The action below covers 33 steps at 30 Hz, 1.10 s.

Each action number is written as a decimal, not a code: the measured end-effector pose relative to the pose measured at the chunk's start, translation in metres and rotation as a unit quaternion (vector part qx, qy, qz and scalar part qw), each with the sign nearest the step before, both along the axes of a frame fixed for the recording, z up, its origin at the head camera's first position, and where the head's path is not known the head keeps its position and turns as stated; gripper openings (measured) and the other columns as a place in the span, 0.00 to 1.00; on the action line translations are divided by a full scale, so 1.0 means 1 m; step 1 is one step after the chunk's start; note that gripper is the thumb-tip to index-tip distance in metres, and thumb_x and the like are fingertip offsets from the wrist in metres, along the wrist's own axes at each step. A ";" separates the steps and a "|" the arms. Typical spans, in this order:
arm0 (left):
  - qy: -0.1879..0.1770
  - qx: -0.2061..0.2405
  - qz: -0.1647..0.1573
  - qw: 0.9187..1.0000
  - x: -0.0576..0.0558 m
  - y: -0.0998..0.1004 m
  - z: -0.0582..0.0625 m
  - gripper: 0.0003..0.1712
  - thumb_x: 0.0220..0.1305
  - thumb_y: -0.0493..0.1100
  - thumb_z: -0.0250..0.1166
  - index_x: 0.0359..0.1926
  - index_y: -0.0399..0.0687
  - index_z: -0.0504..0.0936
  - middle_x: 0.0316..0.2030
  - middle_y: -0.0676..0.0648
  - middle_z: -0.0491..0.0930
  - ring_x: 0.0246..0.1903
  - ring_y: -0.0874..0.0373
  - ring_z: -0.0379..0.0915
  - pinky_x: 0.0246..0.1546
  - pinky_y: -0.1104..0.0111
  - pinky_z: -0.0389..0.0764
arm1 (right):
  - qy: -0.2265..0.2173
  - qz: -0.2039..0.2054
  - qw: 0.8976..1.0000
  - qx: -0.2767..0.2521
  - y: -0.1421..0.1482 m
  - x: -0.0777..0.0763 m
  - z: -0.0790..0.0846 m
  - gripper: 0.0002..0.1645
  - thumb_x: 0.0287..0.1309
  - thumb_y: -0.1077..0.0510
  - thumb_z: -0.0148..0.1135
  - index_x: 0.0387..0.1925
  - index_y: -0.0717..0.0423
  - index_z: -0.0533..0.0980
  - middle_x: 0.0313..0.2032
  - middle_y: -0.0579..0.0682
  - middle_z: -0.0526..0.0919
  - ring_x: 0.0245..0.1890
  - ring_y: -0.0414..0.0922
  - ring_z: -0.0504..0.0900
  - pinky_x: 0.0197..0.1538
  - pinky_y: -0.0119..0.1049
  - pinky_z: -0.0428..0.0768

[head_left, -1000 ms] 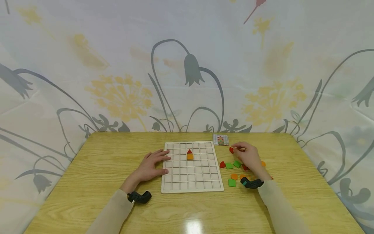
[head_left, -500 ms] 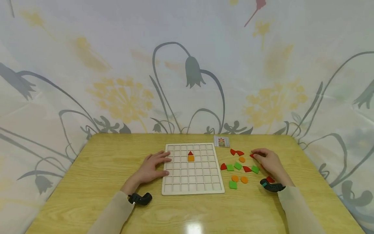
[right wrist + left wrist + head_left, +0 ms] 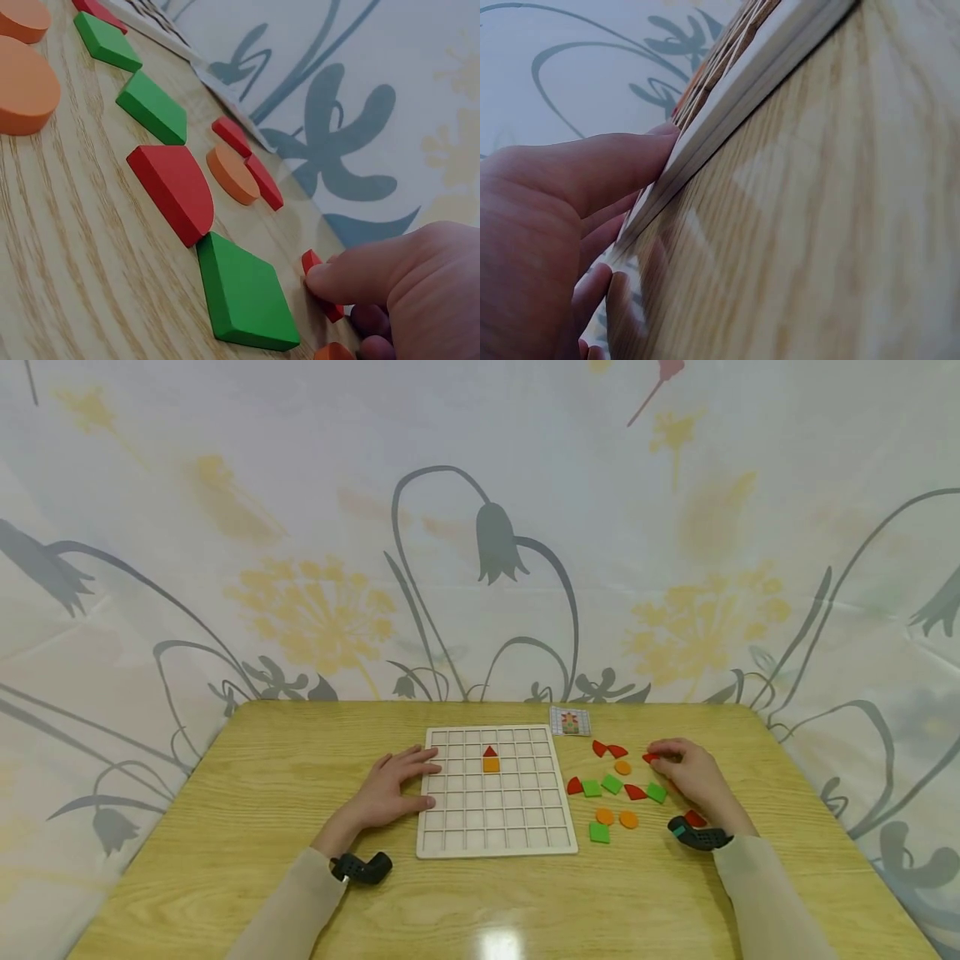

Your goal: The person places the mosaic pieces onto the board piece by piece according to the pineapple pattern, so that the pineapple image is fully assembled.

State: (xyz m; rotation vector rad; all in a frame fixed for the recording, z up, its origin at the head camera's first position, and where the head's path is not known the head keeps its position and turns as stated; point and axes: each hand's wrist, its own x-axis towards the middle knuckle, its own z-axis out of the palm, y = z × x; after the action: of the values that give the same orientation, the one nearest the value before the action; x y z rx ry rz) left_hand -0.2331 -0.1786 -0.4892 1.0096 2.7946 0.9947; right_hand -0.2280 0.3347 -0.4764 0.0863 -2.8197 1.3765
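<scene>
My left hand [image 3: 395,787] rests on the left edge of a white grid board [image 3: 459,820], fingers extended and thumb on the rim. In the left wrist view the thumb touches the board's side [image 3: 705,127]. An orange square [image 3: 491,764] lies in the board's grid, with a red triangle [image 3: 491,752] directly above it. At the right of the table my right hand [image 3: 693,774] pinches a small red piece [image 3: 313,262] between thumb and fingers, low over the tabletop. Its full outline is partly hidden by the thumb. A green square [image 3: 244,292] lies close by.
Between board and right hand lie red fan-shaped pieces [image 3: 635,792], green squares [image 3: 599,832] and orange discs [image 3: 628,819]. Another red piece [image 3: 695,819] sits by the right wrist. A small pattern card [image 3: 570,722] lies beyond the board's far right corner.
My right hand has moved right, from a red piece near the card to another red piece farther right. The first lies on the table. The left hand stays on the board.
</scene>
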 end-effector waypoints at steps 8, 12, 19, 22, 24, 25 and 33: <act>-0.001 -0.001 0.002 1.000 0.001 0.001 0.002 0.31 0.65 0.52 0.68 0.65 0.46 0.77 0.72 0.45 0.65 0.73 0.42 0.50 0.68 0.36 0.44 | 0.001 0.000 1.000 0.010 0.002 -0.001 -0.001 0.21 0.70 0.57 0.59 0.57 0.68 0.75 0.61 0.67 0.71 0.59 0.64 0.72 0.59 0.56 0.72; -0.001 0.001 0.003 1.000 0.002 0.001 0.003 0.30 0.65 0.51 0.68 0.65 0.45 0.77 0.71 0.44 0.65 0.73 0.42 0.51 0.68 0.36 0.44 | -0.004 -0.009 1.000 0.003 0.000 -0.001 0.000 0.22 0.68 0.55 0.62 0.55 0.67 0.75 0.61 0.66 0.72 0.55 0.60 0.74 0.54 0.48 0.75; -0.002 0.004 0.001 1.000 0.002 0.001 0.004 0.31 0.64 0.52 0.68 0.65 0.45 0.77 0.71 0.44 0.65 0.73 0.42 0.51 0.67 0.36 0.43 | 0.034 -0.022 0.998 0.046 -0.001 -0.002 0.000 0.11 0.66 0.59 0.64 0.45 0.63 0.78 0.41 0.57 0.81 0.37 0.48 0.76 0.41 0.37 0.74; -0.003 0.004 0.001 1.000 0.002 0.002 0.004 0.31 0.64 0.51 0.68 0.65 0.45 0.77 0.71 0.44 0.65 0.73 0.42 0.51 0.67 0.36 0.43 | 0.055 -0.042 0.997 0.046 -0.002 -0.001 0.001 0.11 0.66 0.59 0.64 0.45 0.63 0.79 0.40 0.57 0.83 0.36 0.45 0.76 0.38 0.33 0.74; -0.002 0.003 0.001 1.000 0.002 0.002 0.003 0.31 0.64 0.51 0.68 0.65 0.45 0.77 0.71 0.44 0.65 0.73 0.42 0.50 0.68 0.36 0.43 | 0.058 -0.052 0.996 0.031 -0.002 -0.001 0.001 0.14 0.67 0.59 0.63 0.49 0.64 0.79 0.42 0.59 0.83 0.38 0.44 0.77 0.38 0.29 0.75; -0.002 0.002 0.000 1.000 0.001 0.002 0.003 0.31 0.64 0.51 0.68 0.65 0.45 0.77 0.71 0.44 0.65 0.73 0.42 0.51 0.68 0.36 0.43 | 0.057 -0.054 0.997 0.019 -0.003 -0.001 0.001 0.16 0.68 0.59 0.63 0.52 0.64 0.79 0.44 0.60 0.82 0.38 0.43 0.77 0.37 0.28 0.75; -0.003 0.000 0.000 1.000 0.001 0.002 0.004 0.31 0.63 0.50 0.69 0.65 0.44 0.77 0.71 0.43 0.65 0.73 0.42 0.50 0.68 0.37 0.43 | 0.051 -0.035 0.998 -0.005 -0.016 -0.002 0.007 0.20 0.69 0.57 0.61 0.57 0.64 0.79 0.47 0.61 0.81 0.35 0.46 0.75 0.30 0.31 0.75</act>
State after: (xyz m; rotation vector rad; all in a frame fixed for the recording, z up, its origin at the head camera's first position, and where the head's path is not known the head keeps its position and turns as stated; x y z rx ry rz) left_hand -0.2319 -0.1767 -0.4847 1.0062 2.7894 0.9969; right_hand -0.2298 0.3190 -0.4697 0.0551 -2.7049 1.3317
